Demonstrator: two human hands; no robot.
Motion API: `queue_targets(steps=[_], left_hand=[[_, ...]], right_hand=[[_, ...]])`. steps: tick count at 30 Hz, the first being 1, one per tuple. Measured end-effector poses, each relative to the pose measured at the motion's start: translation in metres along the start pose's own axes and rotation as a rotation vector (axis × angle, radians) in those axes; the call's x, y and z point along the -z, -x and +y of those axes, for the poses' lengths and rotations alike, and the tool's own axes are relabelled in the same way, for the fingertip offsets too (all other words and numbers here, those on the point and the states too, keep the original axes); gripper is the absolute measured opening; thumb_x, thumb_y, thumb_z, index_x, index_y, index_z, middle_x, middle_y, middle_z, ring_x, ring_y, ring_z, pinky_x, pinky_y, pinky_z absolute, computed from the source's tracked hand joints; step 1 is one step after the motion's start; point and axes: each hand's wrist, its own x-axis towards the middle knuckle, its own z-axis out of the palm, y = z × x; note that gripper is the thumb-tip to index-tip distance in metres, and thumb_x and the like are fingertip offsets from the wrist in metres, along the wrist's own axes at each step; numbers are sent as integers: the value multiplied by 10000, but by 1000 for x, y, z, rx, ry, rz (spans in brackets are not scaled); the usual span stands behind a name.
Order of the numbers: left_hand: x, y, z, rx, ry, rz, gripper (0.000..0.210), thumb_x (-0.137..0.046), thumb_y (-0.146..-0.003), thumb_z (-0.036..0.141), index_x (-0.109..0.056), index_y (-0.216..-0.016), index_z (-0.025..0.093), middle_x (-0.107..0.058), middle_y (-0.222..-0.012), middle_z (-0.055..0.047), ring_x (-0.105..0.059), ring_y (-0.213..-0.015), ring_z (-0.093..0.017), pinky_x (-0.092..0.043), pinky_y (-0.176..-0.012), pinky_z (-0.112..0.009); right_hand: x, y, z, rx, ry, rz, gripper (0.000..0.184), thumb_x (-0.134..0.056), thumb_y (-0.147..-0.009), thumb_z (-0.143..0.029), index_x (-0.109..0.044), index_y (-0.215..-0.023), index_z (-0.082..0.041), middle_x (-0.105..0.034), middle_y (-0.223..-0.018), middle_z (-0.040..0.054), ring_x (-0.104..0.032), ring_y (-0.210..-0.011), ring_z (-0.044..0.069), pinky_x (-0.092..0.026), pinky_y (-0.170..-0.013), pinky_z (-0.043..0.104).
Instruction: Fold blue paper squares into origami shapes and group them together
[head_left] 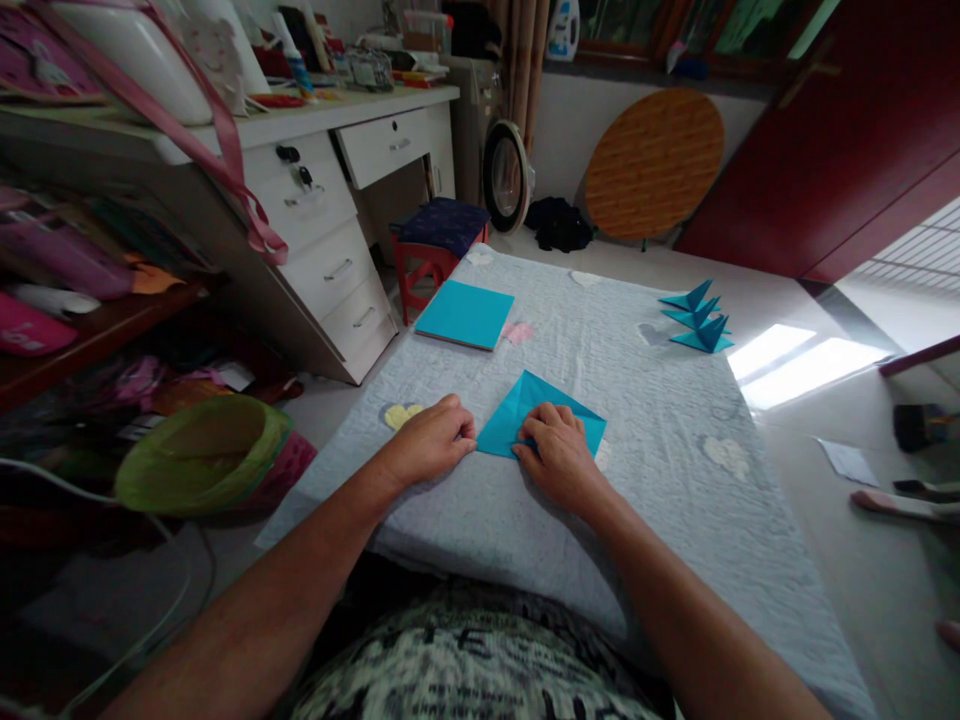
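Note:
A sheet of blue origami paper lies on the covered table in front of me, folded, with crease lines across it. At its left corner my left hand is closed, thumb and forefinger pinching the tip. My right hand rests on the paper's lower middle. Its fingers are bent together and press down, with the thumb at the lower edge. Part of the sheet is hidden under this hand. Farther off to the left lies a stack of blue square paper. Several folded blue paper pieces stand in a row at the far right.
A pale patterned cloth covers the table. Beyond its far left corner is a red stool with a dark cover. A white desk with drawers and a green-lined bin stand on the left. A round wooden board leans on the wall.

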Motion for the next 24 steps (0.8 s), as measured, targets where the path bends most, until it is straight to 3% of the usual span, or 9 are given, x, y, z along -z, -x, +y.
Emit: queue_targets(steps=[5,11,15,19,24], left_hand=[[-4,6,-4,0,3,42,97,-521,-841,189,-607,-797,182,-557,-870,-28,-574,-828,-190,-448,-783,-315],[-20,26,-3,-158,22,255,339,-427,-955,148,-587,-1250,195,-586,-1128,-74,-557,-1059,-210,-458,-965,-369],[-32,42,4,-287,-304,184,415,-549,-958,274,-558,-1373,274,-552,-1249,-98,-518,-1103,-270,-468,-955,-435],[-35,49,9,-237,-486,149,508,-627,-917,440,-560,-1394,277,-528,-1300,-120,-504,-1129,-301,-469,-958,-454],[-36,51,11,-182,-534,129,542,-595,-924,505,-547,-1410,271,-540,-1295,-119,-505,-1133,-293,-460,-957,-435]], right_hand=[[-1,0,0,0,4,2,52,-634,-894,-238,-658,-872,-197,-616,-1057,75,-501,-1027,261,-364,-861,403],[-2,0,1,14,-6,15,60,-616,-893,-233,-655,-863,-199,-614,-1043,80,-498,-1010,265,-356,-845,404],[-2,0,1,0,-2,11,64,-622,-897,-244,-658,-869,-200,-616,-1045,76,-503,-1022,272,-361,-848,408],[-3,0,1,-6,2,12,61,-635,-895,-248,-664,-875,-198,-618,-1059,74,-507,-1029,272,-365,-863,410],[-2,0,0,-7,9,10,60,-649,-890,-253,-670,-883,-198,-619,-1058,75,-506,-1034,268,-371,-868,409]])
